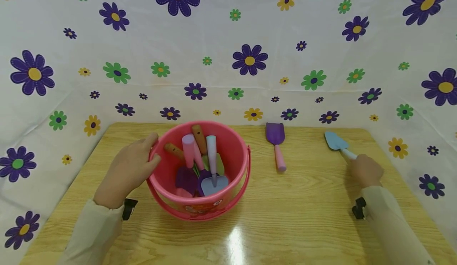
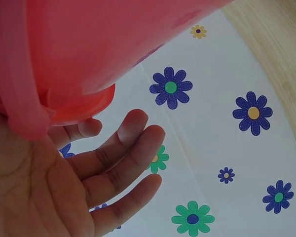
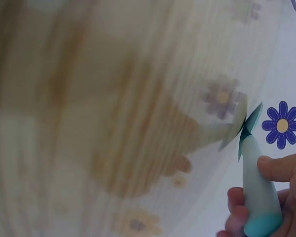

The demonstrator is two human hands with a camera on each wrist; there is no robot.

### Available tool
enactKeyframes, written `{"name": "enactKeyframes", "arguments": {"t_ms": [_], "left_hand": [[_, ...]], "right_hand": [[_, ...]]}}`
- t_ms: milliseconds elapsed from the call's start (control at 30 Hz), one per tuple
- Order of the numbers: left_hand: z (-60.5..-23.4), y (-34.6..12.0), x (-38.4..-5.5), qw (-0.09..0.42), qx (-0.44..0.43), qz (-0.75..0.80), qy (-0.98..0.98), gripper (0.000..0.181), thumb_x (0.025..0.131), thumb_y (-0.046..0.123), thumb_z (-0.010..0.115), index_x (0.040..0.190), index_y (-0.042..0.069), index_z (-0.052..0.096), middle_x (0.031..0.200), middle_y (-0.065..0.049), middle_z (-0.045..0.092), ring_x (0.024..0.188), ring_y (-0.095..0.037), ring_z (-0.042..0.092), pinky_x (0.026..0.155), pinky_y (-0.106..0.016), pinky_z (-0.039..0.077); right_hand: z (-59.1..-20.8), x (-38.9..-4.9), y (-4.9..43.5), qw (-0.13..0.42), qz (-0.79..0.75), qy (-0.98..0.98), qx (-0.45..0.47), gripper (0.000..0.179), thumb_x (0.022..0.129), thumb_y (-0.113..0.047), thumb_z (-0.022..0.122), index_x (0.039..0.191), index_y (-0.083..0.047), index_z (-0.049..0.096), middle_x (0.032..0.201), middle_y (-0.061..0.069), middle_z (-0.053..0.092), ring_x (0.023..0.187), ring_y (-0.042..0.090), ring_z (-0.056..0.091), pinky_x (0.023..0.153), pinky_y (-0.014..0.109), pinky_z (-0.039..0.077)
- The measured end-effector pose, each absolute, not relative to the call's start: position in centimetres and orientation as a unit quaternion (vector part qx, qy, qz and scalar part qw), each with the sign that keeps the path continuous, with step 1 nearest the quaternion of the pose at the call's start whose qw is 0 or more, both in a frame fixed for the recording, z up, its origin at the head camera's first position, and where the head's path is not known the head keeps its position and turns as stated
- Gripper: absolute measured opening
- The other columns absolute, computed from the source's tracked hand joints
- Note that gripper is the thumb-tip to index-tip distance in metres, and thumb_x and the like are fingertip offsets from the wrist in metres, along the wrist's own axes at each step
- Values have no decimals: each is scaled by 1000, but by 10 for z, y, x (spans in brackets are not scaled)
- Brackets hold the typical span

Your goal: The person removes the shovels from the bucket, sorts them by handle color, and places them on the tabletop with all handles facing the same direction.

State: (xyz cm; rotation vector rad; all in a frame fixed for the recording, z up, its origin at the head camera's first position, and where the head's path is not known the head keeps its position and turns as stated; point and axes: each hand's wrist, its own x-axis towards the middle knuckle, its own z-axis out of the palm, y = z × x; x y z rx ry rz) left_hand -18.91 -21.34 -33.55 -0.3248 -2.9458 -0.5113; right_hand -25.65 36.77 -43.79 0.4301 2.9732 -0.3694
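My left hand holds the left rim of a pink bucket, the thumb over the edge. In the left wrist view the other fingers lie loosely bent beside the bucket's outer wall. Several toy garden tools lie in the bucket, among them a blue trowel with its blade up and tools with wooden handles; some blades are hidden. At the table's right side my right hand grips the pale handle of a light blue trowel, also seen in the right wrist view.
A purple shovel with a pink handle lies on the wooden table between the bucket and my right hand. The bucket's handle hangs down its front. A white flowered cloth stands behind the table and along both sides.
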Motion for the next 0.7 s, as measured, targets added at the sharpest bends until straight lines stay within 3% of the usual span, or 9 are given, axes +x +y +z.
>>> {"name": "enactKeyframes", "arguments": {"t_ms": [167, 333, 700], "left_hand": [[-336, -214, -189, 67, -109, -172, -977, 12, 88, 16, 47, 96, 10, 43, 68, -3, 51, 60, -15, 47, 53, -26, 38], [-336, -214, -189, 72, -110, -170, -977, 12, 87, 16, 48, 96, 10, 43, 68, -3, 51, 60, -15, 47, 53, -26, 38], [-335, -214, -188, 67, -107, -172, -977, 13, 87, 17, 48, 97, 10, 43, 69, -4, 52, 62, -16, 48, 54, -26, 39]], "right_hand": [[-437, -256, 366, 72, -127, 984, 103, 37, 96, -19, 37, 85, 13, 51, 66, 20, 54, 56, 26, 51, 46, 36, 40], [-437, -253, 363, 84, -116, 988, 65, 33, 92, -22, 43, 74, 4, 50, 63, 14, 51, 55, 22, 47, 46, 33, 38], [-439, -253, 364, 78, -110, 990, 51, 31, 87, -27, 49, 69, -2, 47, 59, 8, 45, 53, 19, 43, 44, 32, 35]]}}
